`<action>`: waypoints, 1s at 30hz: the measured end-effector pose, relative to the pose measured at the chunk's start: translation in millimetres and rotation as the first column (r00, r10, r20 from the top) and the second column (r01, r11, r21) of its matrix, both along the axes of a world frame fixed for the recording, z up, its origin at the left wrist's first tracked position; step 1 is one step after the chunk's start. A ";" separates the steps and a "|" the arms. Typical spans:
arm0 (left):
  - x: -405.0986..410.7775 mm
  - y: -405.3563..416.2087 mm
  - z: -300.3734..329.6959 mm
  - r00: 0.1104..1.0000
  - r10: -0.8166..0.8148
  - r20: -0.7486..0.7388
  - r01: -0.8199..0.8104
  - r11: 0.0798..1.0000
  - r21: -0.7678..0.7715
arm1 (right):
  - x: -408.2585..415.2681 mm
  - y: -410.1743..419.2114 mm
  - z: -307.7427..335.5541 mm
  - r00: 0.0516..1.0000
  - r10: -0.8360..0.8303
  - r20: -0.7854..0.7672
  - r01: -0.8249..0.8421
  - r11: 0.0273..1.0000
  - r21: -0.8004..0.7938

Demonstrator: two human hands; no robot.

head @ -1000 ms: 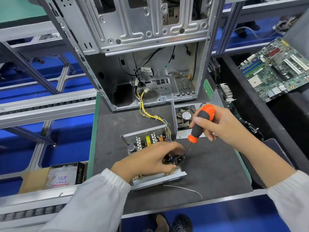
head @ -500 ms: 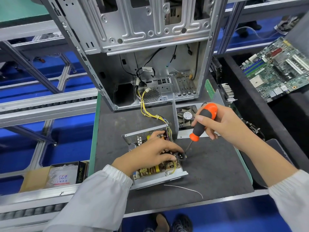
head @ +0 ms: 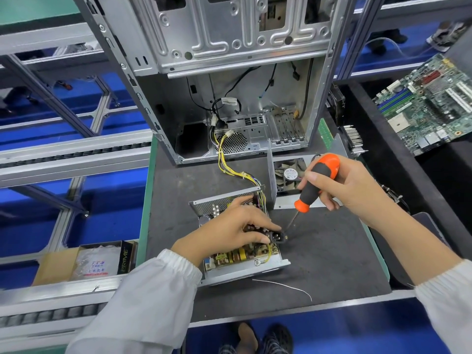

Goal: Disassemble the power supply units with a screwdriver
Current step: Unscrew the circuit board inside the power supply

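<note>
While the left hand (head: pixel 231 232) pinches the black power-inlet socket (head: pixel 275 236) on the opened silver power supply unit (head: pixel 237 241) at frame centre, the right hand (head: pixel 342 185), clamped around the orange-and-black screwdriver (head: pixel 314 185), should seat its tip squarely in the socket's screw and press steadily.

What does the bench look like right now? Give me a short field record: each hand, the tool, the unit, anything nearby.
left hand: rests on the open power supply unit, fingers pinching the black power socket
right hand: grips the screwdriver by its orange and black handle
screwdriver tip: at the socket's right-hand edge
unit state: cover off, circuit board exposed, yellow wires running into the computer case
nearby: fan behind the unit, loose white wire on the mat, motherboard far right
</note>
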State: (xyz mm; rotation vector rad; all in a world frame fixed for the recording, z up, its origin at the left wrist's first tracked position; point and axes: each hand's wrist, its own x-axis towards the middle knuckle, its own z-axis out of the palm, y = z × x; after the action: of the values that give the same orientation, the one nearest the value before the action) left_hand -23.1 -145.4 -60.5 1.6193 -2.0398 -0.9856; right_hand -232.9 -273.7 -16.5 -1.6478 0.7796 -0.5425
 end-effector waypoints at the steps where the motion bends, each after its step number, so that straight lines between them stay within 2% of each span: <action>1: 0.2 1.0 0.1 1.000 0.005 0.019 -0.005 1.000 -0.009 | 0.2 -0.1 -0.6 1.000 0.006 0.001 -0.006 1.000 -0.002; 6: -1.6 3.3 0.1 0.998 0.043 0.051 -0.043 0.999 -0.007 | 1.9 -4.4 0.3 0.999 -0.041 0.034 0.045 0.993 -0.106; 10: -2.1 -2.9 -0.1 0.996 0.058 0.070 -0.061 0.997 0.038 | 6.6 -7.6 17.4 0.962 -0.087 0.258 0.128 0.981 -0.146; 14: 0.6 -7.1 -0.9 0.993 0.064 0.098 -0.071 0.995 0.074 | 18.5 -2.9 32.0 0.955 -0.042 0.294 0.112 0.967 -0.227; 17: -1.3 -8.5 1.0 0.995 0.015 0.097 -0.019 0.999 0.039 | 23.8 2.0 41.6 0.940 -0.008 0.340 0.084 0.974 -0.209; 19: -3.5 -10.9 5.0 0.985 -0.036 0.168 0.035 0.999 0.009 | 27.1 7.1 46.1 0.931 0.051 0.362 0.027 0.978 -0.206; 22: -7.8 -15.1 9.3 0.957 -0.090 0.274 0.102 0.994 -0.027 | 33.3 19.5 44.3 0.936 0.199 0.290 -0.139 0.967 -0.215; 25: -9.6 -14.9 8.7 0.954 -0.019 0.299 0.013 1.000 0.023 | 38.6 34.1 31.0 0.954 0.284 0.101 -0.251 0.933 -0.257; 27: -9.5 -12.5 6.6 0.970 0.044 0.238 -0.055 0.998 0.041 | 40.7 42.3 21.4 0.949 0.314 0.021 -0.295 0.912 -0.286; 30: -12.7 -8.2 8.7 0.994 0.088 0.062 -0.090 0.995 0.030 | 42.3 49.4 12.5 0.941 0.338 0.007 -0.323 0.903 -0.283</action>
State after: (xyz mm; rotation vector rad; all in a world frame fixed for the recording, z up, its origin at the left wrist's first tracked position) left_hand -35.8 -153.6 -51.8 1.7614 -1.9804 -0.9538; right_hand -190.6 -224.3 -3.9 -1.9676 0.3770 -0.4670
